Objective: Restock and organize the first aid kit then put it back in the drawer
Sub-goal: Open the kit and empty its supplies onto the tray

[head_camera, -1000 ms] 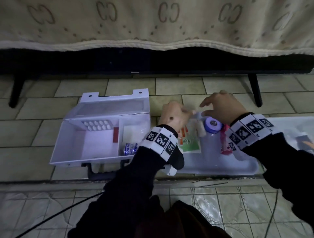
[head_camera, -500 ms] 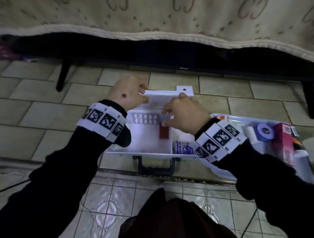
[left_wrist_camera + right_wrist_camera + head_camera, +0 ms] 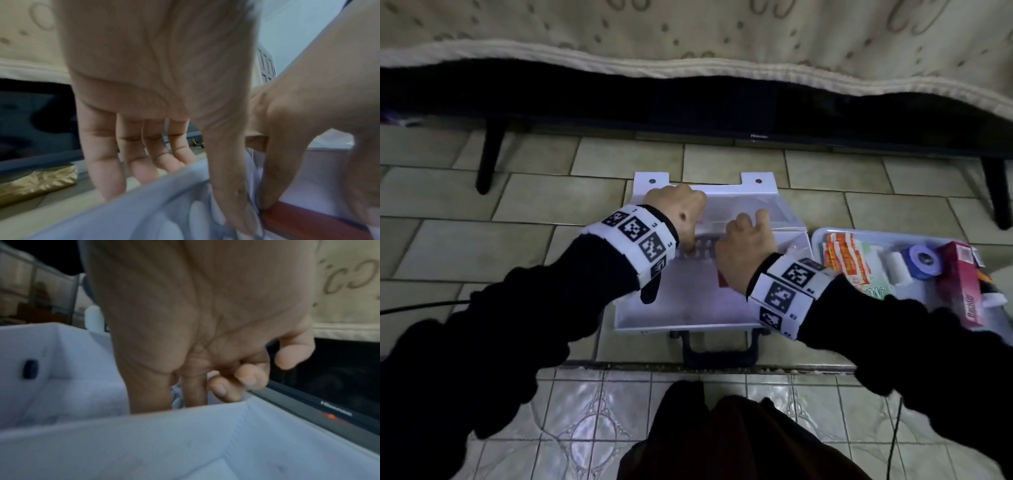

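The white first aid kit (image 3: pixel 688 318) lies open on the tiled floor, lid (image 3: pixel 756 192) tilted back and dark handle (image 3: pixel 719 349) toward me. A blister pack of white pills (image 3: pixel 702 248) stands at the back of its left compartment, beside a red divider (image 3: pixel 722 281). My left hand (image 3: pixel 681 219) pinches the blister pack (image 3: pixel 164 211), thumb in front and fingers behind. My right hand (image 3: pixel 746 246) reaches down at the pack's right end with thumb and forefinger together; its fingertips (image 3: pixel 265 206) meet by the red divider (image 3: pixel 308 219).
A clear tray (image 3: pixel 822 236) to the right holds plaster packets (image 3: pixel 842 260), a white gauze roll (image 3: pixel 897 270), a blue tape roll (image 3: pixel 923 262) and a pink box (image 3: pixel 962 287). A TV (image 3: pixel 756 136) on dark legs (image 3: pixel 489 154) stands behind. A cable (image 3: pixel 421 305) runs left.
Both hands left the tray on the right and came to the back of the open kit, onto the blister pack. The view has swung left with them.
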A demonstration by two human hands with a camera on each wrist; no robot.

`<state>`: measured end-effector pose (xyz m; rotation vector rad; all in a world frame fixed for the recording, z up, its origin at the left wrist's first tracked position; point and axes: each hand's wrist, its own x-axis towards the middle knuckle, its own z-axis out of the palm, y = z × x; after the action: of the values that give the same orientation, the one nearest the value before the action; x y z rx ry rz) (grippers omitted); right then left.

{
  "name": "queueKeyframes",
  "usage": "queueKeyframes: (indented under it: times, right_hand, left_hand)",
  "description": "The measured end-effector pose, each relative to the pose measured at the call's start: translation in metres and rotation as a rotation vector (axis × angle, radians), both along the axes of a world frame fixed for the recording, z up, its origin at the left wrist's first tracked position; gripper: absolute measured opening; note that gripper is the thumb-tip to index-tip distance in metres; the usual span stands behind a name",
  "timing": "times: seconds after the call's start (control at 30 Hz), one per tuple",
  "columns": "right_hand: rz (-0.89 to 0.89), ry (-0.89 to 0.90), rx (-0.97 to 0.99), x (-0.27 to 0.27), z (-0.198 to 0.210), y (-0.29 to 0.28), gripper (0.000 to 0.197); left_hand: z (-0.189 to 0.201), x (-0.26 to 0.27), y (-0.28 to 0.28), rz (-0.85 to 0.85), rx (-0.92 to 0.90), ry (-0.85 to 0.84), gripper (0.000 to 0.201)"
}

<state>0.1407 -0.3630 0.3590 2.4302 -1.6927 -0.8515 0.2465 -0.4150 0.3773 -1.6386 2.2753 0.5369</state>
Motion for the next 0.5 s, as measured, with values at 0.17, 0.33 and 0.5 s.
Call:
queueKeyframes:
  times: [0.17, 0.33, 0.5]
  right_hand:
    - [-0.044, -0.019, -0.022, 0.002, -0.005, 0.006, 0.031]
    - [-0.015, 0.018, -0.052, 0.003, -0.010, 0.010, 0.036]
    - [-0.024, -0.048, -0.053, -0.003, -0.011, 0.011, 0.035]
  left_hand:
    - [-0.003, 0.001, -0.004, -0.027, -0.022, -0.007, 0.032]
    - [-0.005, 0.007, -0.007, 0.000, -0.034, 0.011, 0.027]
    - [-0.005, 0.011, -0.006, 0.000, -0.055, 0.050, 0.027]
